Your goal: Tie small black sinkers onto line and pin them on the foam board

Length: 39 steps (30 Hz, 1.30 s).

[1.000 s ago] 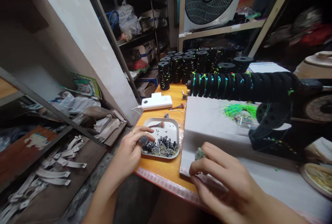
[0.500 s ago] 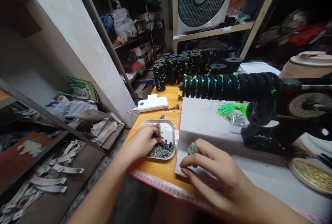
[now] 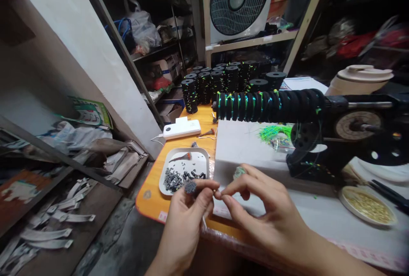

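My left hand (image 3: 187, 218) is closed in front of the white tray. A bundle of thin dark pieces (image 3: 191, 188) pokes out between its thumb and fingers. My right hand (image 3: 271, 208) has a rough grey-green lump (image 3: 238, 173) tucked by the index finger. The thumb and index finger of both hands meet at the fingertips around something tiny that I cannot make out. Behind my left hand, the white tray (image 3: 166, 186) holds many small dark pieces (image 3: 174, 179) and an orange-tipped bundle (image 3: 182, 156).
A horizontal black ribbed roller (image 3: 268, 104) wound with green threads juts over the white board (image 3: 233, 148). Several black spools (image 3: 204, 81) stand behind. A white power bank-like box (image 3: 182, 127), green strands (image 3: 275, 133) and a dish of gold bits (image 3: 367, 205) are around.
My left hand has come out of the tray and moved right to meet my right hand's fingertips. The view has shifted slightly to the right.
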Each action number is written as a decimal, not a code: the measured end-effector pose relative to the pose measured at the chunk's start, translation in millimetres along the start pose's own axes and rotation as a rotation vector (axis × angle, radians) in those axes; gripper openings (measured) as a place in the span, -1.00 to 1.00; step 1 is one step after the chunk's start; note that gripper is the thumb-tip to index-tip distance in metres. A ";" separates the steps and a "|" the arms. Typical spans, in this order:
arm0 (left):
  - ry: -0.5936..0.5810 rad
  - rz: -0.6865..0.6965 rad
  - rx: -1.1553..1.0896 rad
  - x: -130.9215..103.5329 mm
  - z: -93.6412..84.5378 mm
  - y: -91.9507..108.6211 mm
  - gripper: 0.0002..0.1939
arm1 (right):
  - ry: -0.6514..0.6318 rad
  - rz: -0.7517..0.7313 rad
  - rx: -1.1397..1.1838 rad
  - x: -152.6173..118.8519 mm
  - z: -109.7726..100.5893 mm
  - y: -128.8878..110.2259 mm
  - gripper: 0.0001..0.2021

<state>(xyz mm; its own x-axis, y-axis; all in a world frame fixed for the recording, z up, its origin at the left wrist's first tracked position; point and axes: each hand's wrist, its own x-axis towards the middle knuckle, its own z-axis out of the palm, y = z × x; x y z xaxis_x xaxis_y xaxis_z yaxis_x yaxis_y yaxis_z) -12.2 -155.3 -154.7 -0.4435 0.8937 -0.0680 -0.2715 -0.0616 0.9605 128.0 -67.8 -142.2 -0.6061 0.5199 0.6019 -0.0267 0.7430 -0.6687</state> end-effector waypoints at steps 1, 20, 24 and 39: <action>0.022 -0.036 -0.152 -5.2 5.7 -2.1 -0.78 | 0.011 -0.003 0.016 -0.4 0.6 0.2 -0.91; 0.103 -0.049 -0.339 -14.0 13.3 -8.6 -0.79 | -0.001 -0.053 0.101 -2.0 1.8 0.7 -0.87; 0.103 -0.042 -0.322 -13.3 12.2 -9.7 -0.78 | 0.004 -0.061 0.089 -0.8 2.3 1.1 -0.87; 0.113 0.032 -0.250 -13.2 11.2 -12.5 -0.78 | -0.008 -0.037 0.078 -1.7 0.6 -1.5 -0.89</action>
<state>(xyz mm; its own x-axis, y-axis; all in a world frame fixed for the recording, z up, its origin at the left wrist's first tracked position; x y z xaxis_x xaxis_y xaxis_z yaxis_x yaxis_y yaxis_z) 6.5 -161.4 -162.8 -0.5442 0.8350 -0.0816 -0.4515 -0.2095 0.8673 128.6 -70.1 -142.5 -0.6101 0.4891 0.6233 -0.1111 0.7261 -0.6785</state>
